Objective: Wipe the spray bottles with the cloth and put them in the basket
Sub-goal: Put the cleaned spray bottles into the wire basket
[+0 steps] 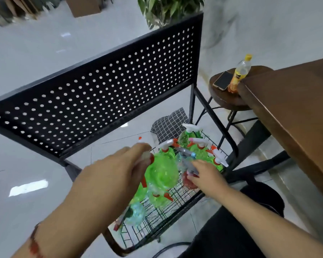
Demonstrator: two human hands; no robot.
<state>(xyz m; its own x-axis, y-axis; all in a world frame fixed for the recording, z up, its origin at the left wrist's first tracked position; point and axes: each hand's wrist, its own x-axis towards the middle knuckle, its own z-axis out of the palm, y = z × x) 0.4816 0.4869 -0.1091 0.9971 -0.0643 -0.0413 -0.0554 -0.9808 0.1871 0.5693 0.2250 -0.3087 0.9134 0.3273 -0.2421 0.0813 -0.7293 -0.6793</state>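
One wire basket [175,215] sits on the floor, holding at least six spray bottles: mostly green, one pale blue, one red. Blur prevents a firmer count. One checked cloth [170,123] lies bunched at its far end. The left grip [119,168] is clamped round the white head of a translucent green spray bottle [160,174] above the basket's middle. The right grip [203,175] rests on a blue-triggered bottle [185,159]; whether it closes, I cannot tell. A perforated panel [101,101] rises far left, and the brown surface [296,118] crowds the right.
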